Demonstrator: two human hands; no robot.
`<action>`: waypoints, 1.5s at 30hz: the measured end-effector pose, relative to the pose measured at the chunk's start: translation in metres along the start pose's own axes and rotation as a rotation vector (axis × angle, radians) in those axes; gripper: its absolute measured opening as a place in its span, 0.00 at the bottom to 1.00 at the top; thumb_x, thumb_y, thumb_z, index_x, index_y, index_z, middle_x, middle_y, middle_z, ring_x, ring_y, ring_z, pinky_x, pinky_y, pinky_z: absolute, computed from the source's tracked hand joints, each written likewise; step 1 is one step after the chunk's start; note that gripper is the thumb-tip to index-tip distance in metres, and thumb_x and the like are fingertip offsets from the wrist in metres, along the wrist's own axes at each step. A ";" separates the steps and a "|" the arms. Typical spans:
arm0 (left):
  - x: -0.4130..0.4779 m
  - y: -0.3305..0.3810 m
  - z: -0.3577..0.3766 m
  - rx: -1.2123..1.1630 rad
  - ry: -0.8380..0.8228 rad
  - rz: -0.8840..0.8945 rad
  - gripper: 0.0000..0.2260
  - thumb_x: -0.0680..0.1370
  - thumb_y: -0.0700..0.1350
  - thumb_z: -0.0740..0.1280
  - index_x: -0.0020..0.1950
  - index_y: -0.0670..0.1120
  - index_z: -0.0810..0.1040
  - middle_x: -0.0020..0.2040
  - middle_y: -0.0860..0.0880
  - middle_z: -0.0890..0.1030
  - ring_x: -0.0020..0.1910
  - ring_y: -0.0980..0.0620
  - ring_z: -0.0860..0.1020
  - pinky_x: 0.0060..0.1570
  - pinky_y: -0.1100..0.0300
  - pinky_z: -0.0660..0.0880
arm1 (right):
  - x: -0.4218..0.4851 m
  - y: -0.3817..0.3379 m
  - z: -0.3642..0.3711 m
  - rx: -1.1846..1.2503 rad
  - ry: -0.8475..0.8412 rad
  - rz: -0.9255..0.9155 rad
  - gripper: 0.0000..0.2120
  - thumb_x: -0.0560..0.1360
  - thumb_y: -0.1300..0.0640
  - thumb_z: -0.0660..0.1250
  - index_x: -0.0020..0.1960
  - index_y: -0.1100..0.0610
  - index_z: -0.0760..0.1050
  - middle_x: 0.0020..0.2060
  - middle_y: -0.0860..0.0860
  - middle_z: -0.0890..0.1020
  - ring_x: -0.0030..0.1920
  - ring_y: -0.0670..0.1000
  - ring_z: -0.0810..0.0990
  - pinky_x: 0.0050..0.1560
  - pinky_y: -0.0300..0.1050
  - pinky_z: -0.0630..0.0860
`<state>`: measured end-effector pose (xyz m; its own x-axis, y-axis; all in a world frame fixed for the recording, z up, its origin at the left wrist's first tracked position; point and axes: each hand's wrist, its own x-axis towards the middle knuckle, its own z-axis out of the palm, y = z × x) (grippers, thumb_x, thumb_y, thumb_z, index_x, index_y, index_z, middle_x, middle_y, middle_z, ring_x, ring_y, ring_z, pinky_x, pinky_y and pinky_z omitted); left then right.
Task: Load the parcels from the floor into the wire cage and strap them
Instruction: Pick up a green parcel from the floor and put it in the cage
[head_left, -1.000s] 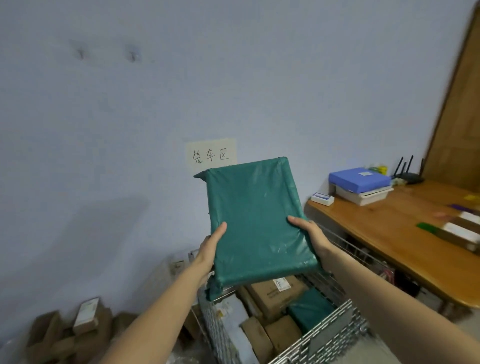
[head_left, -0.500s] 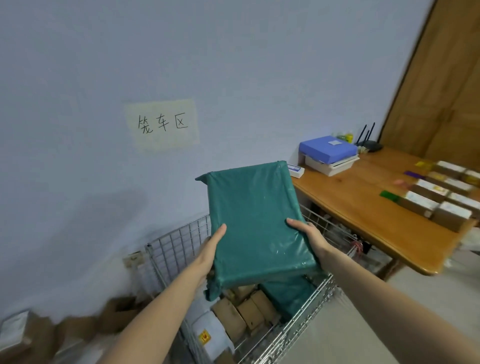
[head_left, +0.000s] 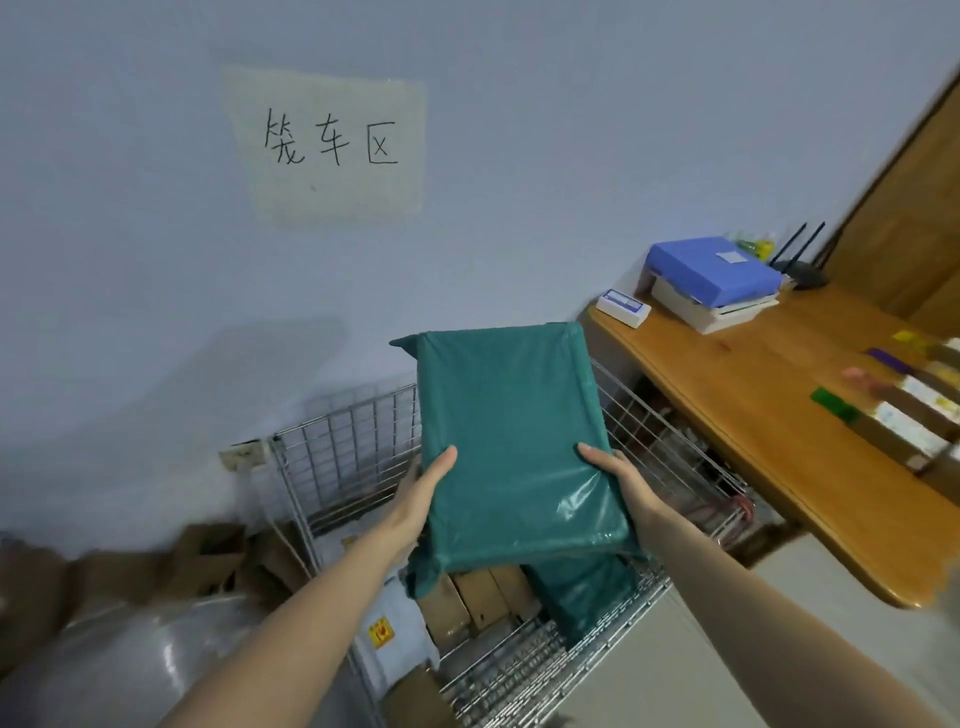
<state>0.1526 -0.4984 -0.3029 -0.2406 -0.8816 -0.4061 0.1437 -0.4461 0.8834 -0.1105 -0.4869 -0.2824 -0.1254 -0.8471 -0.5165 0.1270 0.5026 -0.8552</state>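
Head-worn view, close above wire cage (head_left: 353, 441)

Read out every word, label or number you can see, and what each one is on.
"笼车区": handwritten on the paper sign on the wall.
Yellow sticker on a white parcel in the wire cage: too blurred.
Label on the blue box: too small.
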 end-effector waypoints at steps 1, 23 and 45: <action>0.004 -0.004 -0.001 -0.011 0.024 -0.008 0.22 0.78 0.55 0.62 0.70 0.49 0.69 0.64 0.50 0.77 0.48 0.57 0.79 0.34 0.70 0.75 | 0.012 0.006 0.000 -0.003 -0.025 0.019 0.46 0.54 0.42 0.80 0.67 0.53 0.66 0.58 0.61 0.80 0.51 0.63 0.82 0.51 0.58 0.80; 0.249 -0.227 0.191 -0.192 0.226 -0.540 0.14 0.76 0.51 0.68 0.59 0.50 0.73 0.54 0.55 0.79 0.49 0.56 0.76 0.56 0.59 0.70 | 0.330 0.096 -0.261 -0.402 -0.414 0.578 0.54 0.53 0.65 0.84 0.72 0.53 0.60 0.61 0.56 0.78 0.61 0.59 0.77 0.59 0.56 0.77; 0.331 -0.399 0.265 -0.226 0.263 -0.628 0.22 0.80 0.41 0.61 0.74 0.43 0.61 0.54 0.52 0.77 0.47 0.60 0.76 0.38 0.77 0.74 | 0.453 0.225 -0.336 -1.051 -0.379 0.569 0.42 0.71 0.73 0.69 0.77 0.60 0.50 0.71 0.57 0.68 0.70 0.56 0.68 0.65 0.43 0.66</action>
<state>-0.2388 -0.5712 -0.7277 -0.1077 -0.4435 -0.8898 0.2565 -0.8771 0.4061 -0.4691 -0.6997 -0.7242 0.0020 -0.3741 -0.9274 -0.7968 0.5598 -0.2275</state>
